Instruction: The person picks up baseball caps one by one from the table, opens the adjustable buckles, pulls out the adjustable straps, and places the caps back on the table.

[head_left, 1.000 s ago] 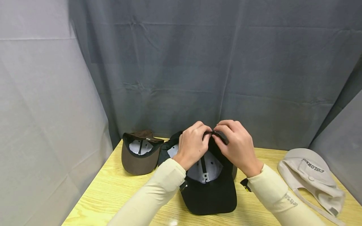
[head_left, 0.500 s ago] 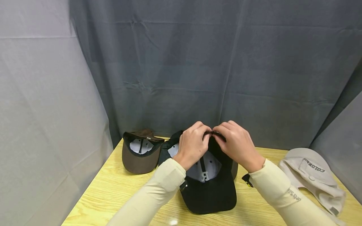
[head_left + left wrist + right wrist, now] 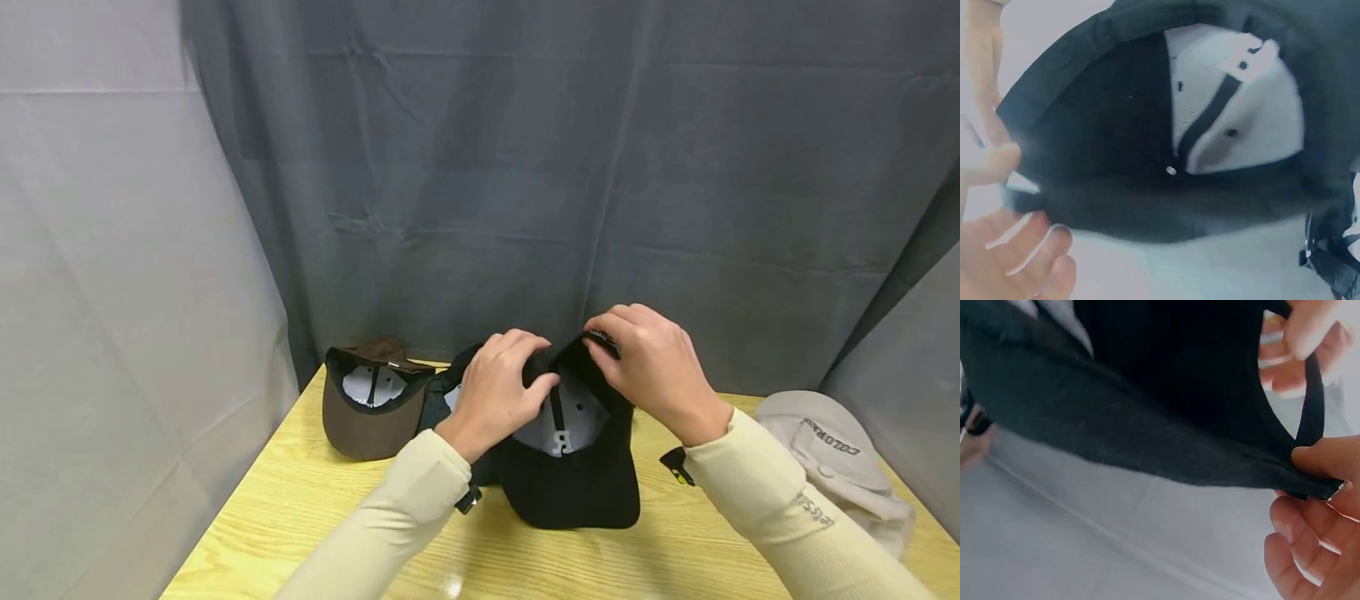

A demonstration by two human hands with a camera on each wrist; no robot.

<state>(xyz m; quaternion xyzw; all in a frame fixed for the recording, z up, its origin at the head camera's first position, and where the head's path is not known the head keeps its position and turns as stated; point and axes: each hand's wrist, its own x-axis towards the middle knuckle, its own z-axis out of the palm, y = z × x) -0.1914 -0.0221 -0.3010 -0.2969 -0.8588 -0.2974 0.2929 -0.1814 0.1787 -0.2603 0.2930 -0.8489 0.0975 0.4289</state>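
Observation:
A black cap [image 3: 572, 492] hangs with its inside toward me and its brim low over the table. Its white-lined crown shows a pale R-shaped mark. My right hand [image 3: 648, 358] pinches the cap's back edge; in the right wrist view, thumb and fingers grip the end of the strap [image 3: 1314, 403]. Beside the cap's left side is my left hand [image 3: 495, 392], thumb and fingertips apart. The left wrist view shows its fingers [image 3: 1041, 256] loosely bent near the strap opening, where contact is hard to judge.
A brown cap [image 3: 371, 433] lies upturned at the back left. Another dark cap [image 3: 435, 408] sits behind my left hand, partly hidden. At the right, a beige cap [image 3: 828, 454] with lettering rests on the wooden table [image 3: 285, 508]. Grey cloth [image 3: 450, 167] hangs behind.
My hands were together at the strap and now stand apart. The right hand has moved right and up with the black cap; the left has moved slightly left and its fingers have parted.

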